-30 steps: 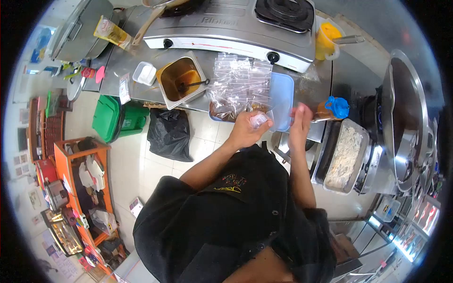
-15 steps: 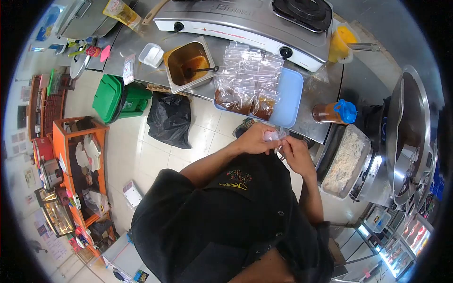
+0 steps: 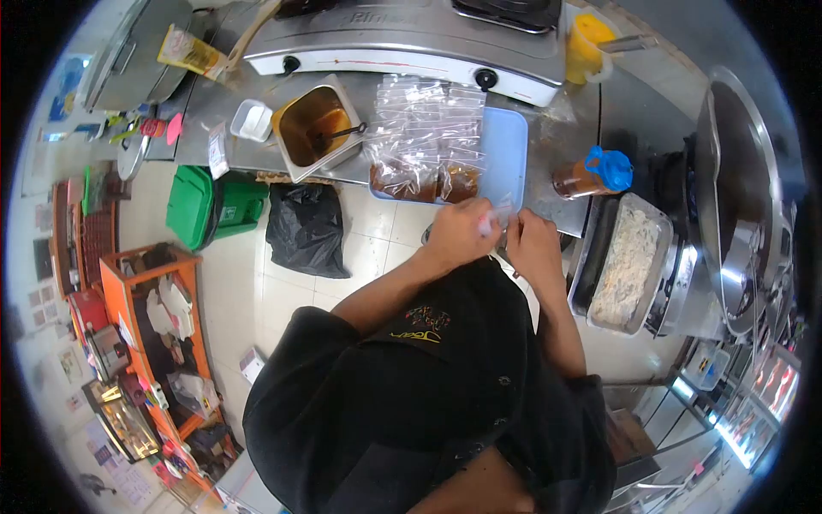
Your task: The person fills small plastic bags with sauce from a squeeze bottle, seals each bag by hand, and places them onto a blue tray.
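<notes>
My left hand (image 3: 462,231) is closed around a small clear plastic bag (image 3: 503,206), with a pinkish-white patch showing by the thumb. Close beside it, my right hand (image 3: 534,245) has its fingers bent in a pinch at the bag's edge; the fingertips are partly hidden. Both hands are in front of my chest, at the near edge of a light blue tray (image 3: 505,141). In that tray lie rows of clear packets (image 3: 428,128), with brown sauce showing in the nearest ones.
A metal container (image 3: 295,128) with brown sauce and a ladle stands left of the tray, near a white tub (image 3: 252,120). Behind is a gas stove (image 3: 394,51). Rightward are a blue-lidded jug (image 3: 606,171) and a pan of floury mix (image 3: 629,265). A green bin (image 3: 193,206) stands on the floor.
The view has shifted, so the counter things appear further left. My left hand has turned, its back now facing up, and my right hand has curled in near the bag.
</notes>
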{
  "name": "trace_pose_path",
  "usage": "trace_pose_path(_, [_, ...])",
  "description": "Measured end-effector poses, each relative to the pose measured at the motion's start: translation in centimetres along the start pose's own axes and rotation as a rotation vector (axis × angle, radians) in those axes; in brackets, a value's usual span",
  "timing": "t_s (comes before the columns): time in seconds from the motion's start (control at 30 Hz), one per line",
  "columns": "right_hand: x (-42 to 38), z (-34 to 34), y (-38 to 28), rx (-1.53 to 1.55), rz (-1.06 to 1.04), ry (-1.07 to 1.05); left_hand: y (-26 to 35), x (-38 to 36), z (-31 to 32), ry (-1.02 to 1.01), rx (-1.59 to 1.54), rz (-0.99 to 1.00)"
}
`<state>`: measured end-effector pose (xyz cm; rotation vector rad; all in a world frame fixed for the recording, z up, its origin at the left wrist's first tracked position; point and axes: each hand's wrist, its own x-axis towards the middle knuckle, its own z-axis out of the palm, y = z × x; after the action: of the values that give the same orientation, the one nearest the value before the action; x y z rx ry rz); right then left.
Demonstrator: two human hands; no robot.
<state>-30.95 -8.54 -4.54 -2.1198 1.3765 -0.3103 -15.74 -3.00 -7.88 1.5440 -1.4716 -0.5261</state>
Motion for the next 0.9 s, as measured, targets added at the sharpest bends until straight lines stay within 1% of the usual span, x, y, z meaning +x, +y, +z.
trace_pose_path(0.03, [0.2,0.0,0.4,-0.003,-0.044,0.029,-0.1,0.2,-0.5,-0.018,0.019,-0.062])
trace_pose_path(0.07, [0.6,-0.3,0.9,0.000,-0.030,0.043,-0.2,0.6,-1.0,-0.034,0.040,-0.124])
trace_pose_path(0.1, [0.8,-0.8,1.2,0.061,-0.046,0.001,0.0,1.1,-1.5,-0.050,0.037,-0.115])
trace_pose_path(0.13, [0.9,-1.1,1.5,0.123,-0.063,-0.040,0.4,1.8,-2.1,-0.072,-0.114,-0.035])
trace_pose_path(0.17, [1.0,-1.1,1.7,0.126,-0.049,-0.028,0.8,2.4,-2.5,-0.094,-0.266,0.042])
trace_pose_path(0.2, [1.2,-1.3,1.9,0.176,-0.116,-0.045,1.1,3.1,-2.9,-0.109,-0.272,0.052])
trace_pose_path(0.23, [1.2,-1.5,2.1,0.224,-0.184,-0.063,1.4,3.6,-3.1,-0.158,-0.252,0.162])
trace_pose_path(0.27, [1.1,-1.7,2.0,0.222,-0.172,-0.051,1.5,3.9,-3.3,-0.206,-0.234,0.272])
trace_pose_path(0.3, [1.1,-2.0,1.6,0.286,-0.109,-0.178,1.2,4.0,-3.4,-0.217,-0.242,0.281])
trace_pose_path(0.33, [1.1,-2.3,1.5,0.349,-0.047,-0.305,0.7,4.0,-3.3,-0.290,-0.220,0.253])
trace_pose_path(0.37, [1.2,-2.3,2.2,0.346,-0.040,-0.293,0.2,4.0,-3.3,-0.363,-0.196,0.226])
trace_pose_path(0.43, [0.8,-0.8,5.2,1.002,-0.028,-0.396,-0.7,3.8,-3.6,-0.346,-0.214,0.202])
trace_pose_path(0.47, [1.4,0.3,8.3,1.500,0.136,-0.475,-1.1,3.9,-3.5,-0.317,-0.223,0.176])
trace_pose_path(0.5, [1.6,0.1,8.2,1.496,0.129,-0.459,-1.4,4.0,-3.4,-0.321,-0.228,0.192])
trace_pose_path(0.57, [2.0,0.1,7.8,2.282,0.201,-0.196,-1.8,3.8,-3.2,-0.185,-0.327,0.078])
trace_pose_path(0.6, [2.9,0.4,8.2,2.676,0.376,-0.071,-1.8,3.7,-3.1,-0.190,-0.402,-0.041])
trace_pose_path(0.63, [4.0,0.3,8.3,2.683,0.367,-0.058,-1.9,3.7,-3.0,-0.202,-0.402,-0.035])
trace_pose_path(0.7, [7.0,-0.3,8.4,3.049,0.375,0.294,-2.4,4.0,-2.8,-0.179,-0.434,-0.068])
trace_pose_path(0.73, [8.6,-0.4,9.5,3.102,0.523,0.522,-2.8,4.0,-2.6,-0.175,-0.433,-0.060])
trace_pose_path(0.77, [9.3,-0.1,10.2,3.104,0.514,0.502,-3.3,4.0,-2.5,-0.156,-0.442,-0.069])
trace_pose_path(0.83, [10.7,0.7,11.1,2.878,0.293,0.615,-3.2,4.5,-3.0,-0.112,-0.441,-0.076])
trace_pose_path(0.87, [10.3,0.9,11.0,2.743,0.342,0.608,-3.0,4.9,-3.5,-0.080,-0.348,-0.008])
trace_pose_path(0.9, [10.0,1.1,11.2,2.745,0.356,0.567,-2.8,5.0,-4.0,-0.048,-0.252,0.051])
